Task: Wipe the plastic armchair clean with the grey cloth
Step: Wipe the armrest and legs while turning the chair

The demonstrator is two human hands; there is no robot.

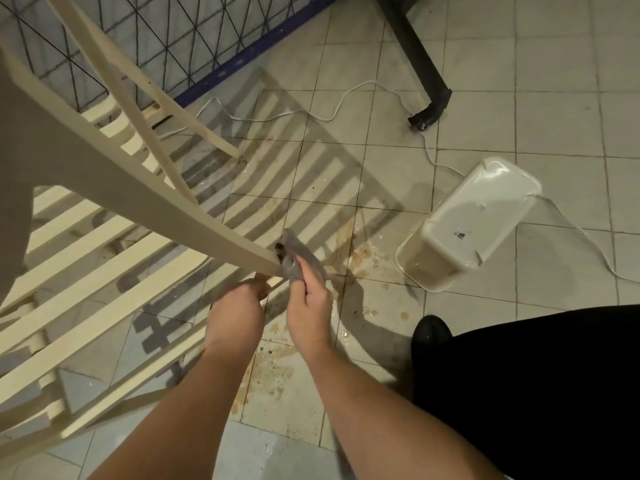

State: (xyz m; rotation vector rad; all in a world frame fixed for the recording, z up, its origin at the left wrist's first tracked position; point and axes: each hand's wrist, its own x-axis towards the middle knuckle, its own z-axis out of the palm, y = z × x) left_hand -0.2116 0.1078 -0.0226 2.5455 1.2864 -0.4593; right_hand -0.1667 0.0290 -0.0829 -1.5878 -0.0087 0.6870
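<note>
My right hand [308,303] clamps the grey cloth [298,259] on the tipped armchair [138,188] leg's foot; my left hand [239,308] grips beside it. Slats likely remain.

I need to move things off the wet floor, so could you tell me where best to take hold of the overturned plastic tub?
Probably by the rim of the plastic tub, coming from the near, lower end. It lies tipped with its smooth base up, which offers no purchase, while the open end near the floor shows a protruding lip that fingers could hook under. The white cable runs close behind it, so approach from the front.
</note>
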